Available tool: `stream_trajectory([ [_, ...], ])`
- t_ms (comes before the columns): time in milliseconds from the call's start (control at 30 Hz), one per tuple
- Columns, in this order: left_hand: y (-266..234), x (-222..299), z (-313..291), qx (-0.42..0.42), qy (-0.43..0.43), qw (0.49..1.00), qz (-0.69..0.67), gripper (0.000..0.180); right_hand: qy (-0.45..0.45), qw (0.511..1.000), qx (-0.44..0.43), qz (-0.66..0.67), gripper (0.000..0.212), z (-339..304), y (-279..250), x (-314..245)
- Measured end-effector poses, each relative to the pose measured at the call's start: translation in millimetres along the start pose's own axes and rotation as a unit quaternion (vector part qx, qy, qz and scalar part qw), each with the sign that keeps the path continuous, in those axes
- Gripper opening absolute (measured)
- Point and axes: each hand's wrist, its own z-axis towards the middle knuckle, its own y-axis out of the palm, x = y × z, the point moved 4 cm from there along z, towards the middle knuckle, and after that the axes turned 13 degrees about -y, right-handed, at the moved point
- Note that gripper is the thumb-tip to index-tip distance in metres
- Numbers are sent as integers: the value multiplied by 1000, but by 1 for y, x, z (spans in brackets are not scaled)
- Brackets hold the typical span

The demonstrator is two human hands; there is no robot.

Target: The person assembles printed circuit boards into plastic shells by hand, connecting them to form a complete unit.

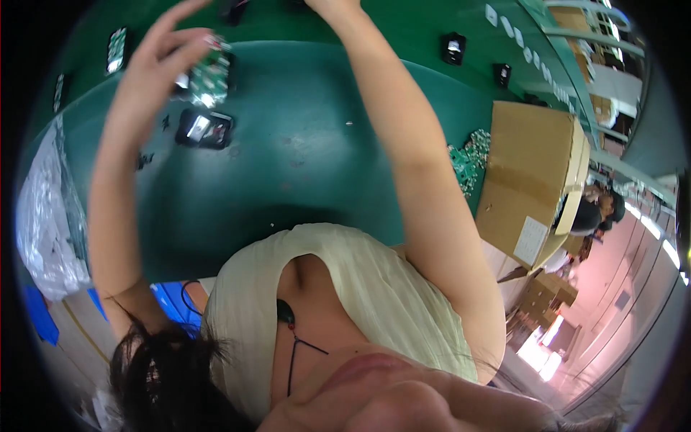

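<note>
My left hand point(153, 61) reaches to the far left of the green work surface, fingers apart and blurred by motion. Its lowest fingertip overlaps the edge of a green circuit board point(210, 78); whether they touch, I cannot tell. Just nearer to me lies a black plastic housing point(205, 129) with a shiny insert. My right hand point(336, 7) stretches to the far middle, cut off by the picture's upper edge, so its fingers are hidden. A dark thing close to it is mostly out of view.
Black housings point(453, 49) lie at the far right, and a board in a black frame point(116, 50) at the far left. A cardboard box point(529, 176) stands right, beside a heap of small green boards point(468, 162). Clear plastic bags point(50, 216) hang over the left edge.
</note>
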Motion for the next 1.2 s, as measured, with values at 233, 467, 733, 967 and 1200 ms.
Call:
stream_trajectory([
  [233,-9,5,101,-123,-130,978,108,70,85,976,166,111,40,-31,43,67],
  [467,59,21,117,-183,-107,973,91,56,128,975,93,156,42,-51,18,42],
  [733,110,10,43,-266,-81,960,39,58,160,932,-3,325,31,-131,-54,10],
  [967,144,-26,-13,-335,-93,935,64,55,81,969,-75,222,35,-205,-94,-16],
  [1200,117,-22,-35,-226,-39,973,12,61,-100,994,-44,21,33,-188,-116,-41],
])
